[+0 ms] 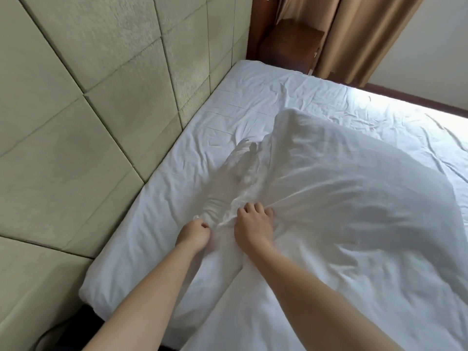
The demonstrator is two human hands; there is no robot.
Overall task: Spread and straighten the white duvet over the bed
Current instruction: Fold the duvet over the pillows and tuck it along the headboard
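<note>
Duvet (342,198) is bunched and billowed over the bed (157,236) near the padded headboard (88,122). Its gathered edge is clenched in the left hand (193,235) and right hand (253,224), both grips closed on fabric.

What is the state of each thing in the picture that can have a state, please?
duvet: bunched and wrinkled, partly lifted, not yet spread flat
left hand: closed on a gathered edge of the duvet
right hand: fingers gripping the duvet fabric
bed sheet: on the mattress, creased, uncovered near the wall
curtain: hanging, gathered in the corner
</note>
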